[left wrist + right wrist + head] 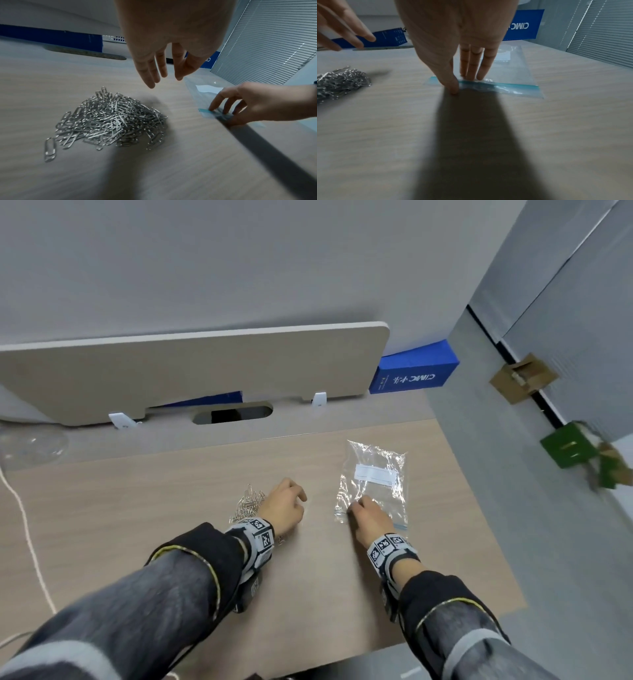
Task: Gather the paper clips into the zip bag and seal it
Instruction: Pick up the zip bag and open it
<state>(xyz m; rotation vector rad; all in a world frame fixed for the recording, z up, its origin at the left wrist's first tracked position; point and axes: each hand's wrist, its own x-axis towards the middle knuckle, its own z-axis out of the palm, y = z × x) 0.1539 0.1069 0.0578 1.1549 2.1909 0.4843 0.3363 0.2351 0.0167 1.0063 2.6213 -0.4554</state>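
A heap of silver paper clips (pixel 248 503) (pixel 109 120) lies on the wooden desk (pixel 171 508), just left of my left hand (pixel 294 498). That hand (pixel 164 79) hovers over the desk beyond the heap with its fingers straight and nothing in it. The clear zip bag (pixel 373 477) (pixel 513 70) lies flat to the right, its blue zip strip (pixel 505 86) toward me. My right hand (pixel 356 506) (pixel 464 83) rests its fingertips (pixel 471 75) on the bag's zip edge, thumb down at the lip. I see no clips inside the bag.
A beige divider panel (pixel 191 368) stands along the desk's far side, above a cable slot (pixel 233 414). A blue box (pixel 414 371) sits at the back right. A grey partition (pixel 479 474) borders the desk's right edge. A white cord (pixel 24 515) runs down the left.
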